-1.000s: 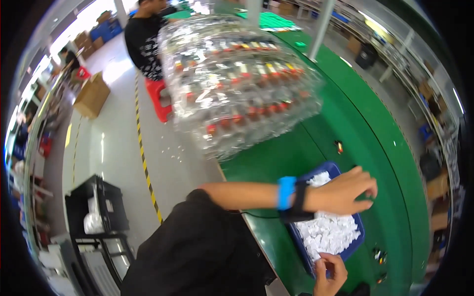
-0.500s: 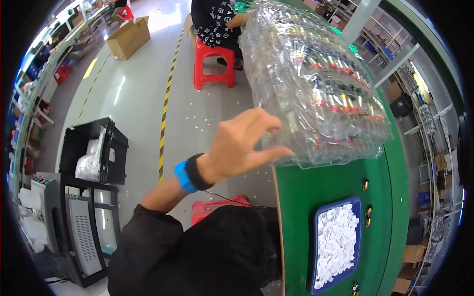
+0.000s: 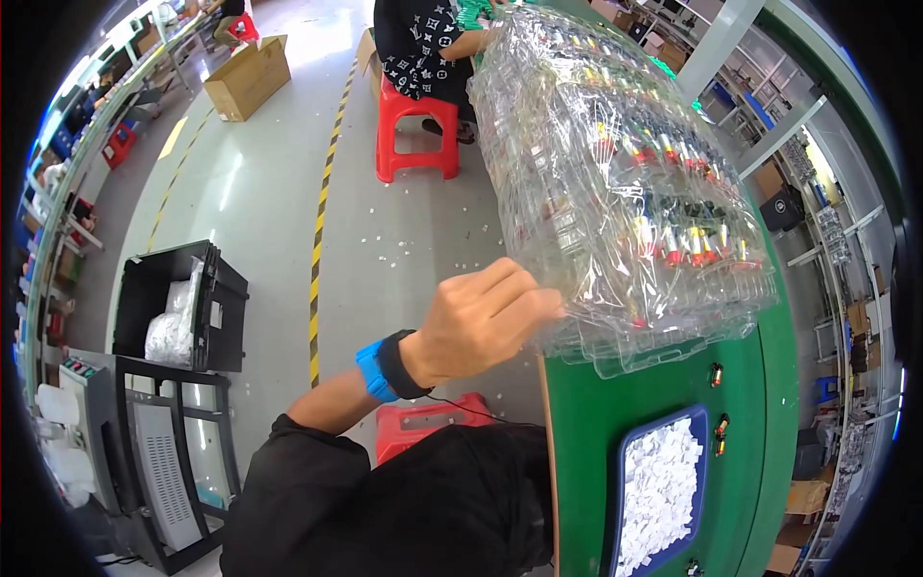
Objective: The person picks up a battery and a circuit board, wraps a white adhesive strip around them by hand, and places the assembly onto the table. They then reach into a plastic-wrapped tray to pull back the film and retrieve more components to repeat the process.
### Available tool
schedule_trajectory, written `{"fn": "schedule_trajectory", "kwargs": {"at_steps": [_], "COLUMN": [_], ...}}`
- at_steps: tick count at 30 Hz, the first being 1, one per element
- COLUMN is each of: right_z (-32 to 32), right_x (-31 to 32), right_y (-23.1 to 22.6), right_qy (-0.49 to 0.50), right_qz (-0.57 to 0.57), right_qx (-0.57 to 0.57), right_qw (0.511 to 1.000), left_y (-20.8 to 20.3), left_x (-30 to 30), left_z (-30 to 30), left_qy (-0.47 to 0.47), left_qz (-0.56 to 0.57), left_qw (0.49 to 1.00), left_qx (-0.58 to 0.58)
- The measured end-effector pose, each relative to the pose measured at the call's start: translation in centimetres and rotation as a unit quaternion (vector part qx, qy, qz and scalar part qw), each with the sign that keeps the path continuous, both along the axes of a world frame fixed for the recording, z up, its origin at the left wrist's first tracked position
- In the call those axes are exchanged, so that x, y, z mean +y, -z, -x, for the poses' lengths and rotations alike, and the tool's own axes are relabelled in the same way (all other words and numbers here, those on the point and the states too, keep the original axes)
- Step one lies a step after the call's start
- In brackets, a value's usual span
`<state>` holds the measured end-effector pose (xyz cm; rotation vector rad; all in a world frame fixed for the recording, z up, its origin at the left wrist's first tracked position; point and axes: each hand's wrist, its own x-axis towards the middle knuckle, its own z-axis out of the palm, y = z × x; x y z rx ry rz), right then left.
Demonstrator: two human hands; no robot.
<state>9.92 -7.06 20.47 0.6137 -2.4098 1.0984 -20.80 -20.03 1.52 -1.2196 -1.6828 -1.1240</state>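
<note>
My left hand (image 3: pixel 492 319), with a blue band and a black band at its wrist, is closed on the near left corner of the clear plastic blister trays (image 3: pixel 625 279). Thumb and fingertips pinch the thin plastic edge. The trays lie piled on the green table (image 3: pixel 586 423), holding rows of small red, yellow and black parts (image 3: pixel 687 245). Their near edge overhangs the tabletop a little above its surface. My right hand is out of view.
A blue tray (image 3: pixel 623 481) of small white paper pieces (image 3: pixel 663 495) lies nearer on the table, with loose small parts (image 3: pixel 721 433) beside it. Another person (image 3: pixel 423 48) sits on a red stool (image 3: pixel 418 139) beyond. At left stands a black crate (image 3: pixel 231 317).
My left hand has moved nearer and closed from an open pinch onto the tray edge. The near end of the tray pile has come down toward me.
</note>
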Motion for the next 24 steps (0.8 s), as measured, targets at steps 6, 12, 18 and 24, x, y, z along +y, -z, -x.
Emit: {"fn": "schedule_trajectory", "kwargs": {"at_steps": [6, 12, 18, 24], "right_z": [-0.6, -0.8, -3.3, -0.1], "right_x": [0.7, -1.7, 1.5, 3.3], "right_y": [-1.9, -2.0, 1.8, 4.5], "right_qy": [-0.019, 0.188, 0.196, 0.198], "right_qz": [0.0, 0.044, -0.015, 0.04], "right_qx": [-0.15, -0.224, -0.137, -0.072], "right_qw": [0.989, 0.955, 0.971, 0.977], "left_y": [-0.2, -0.5, 0.4, 0.6], "left_x": [-1.8, -2.5, -0.8, 0.6], "left_z": [-0.1, -1.9, -1.9, -1.9], "left_qy": [0.068, 0.138, 0.152, 0.052], "left_qz": [0.009, 0.03, -0.018, -0.016], "left_qw": [0.998, 0.988, 0.973, 0.993], "left_qx": [0.014, -0.064, -0.174, -0.109]}}
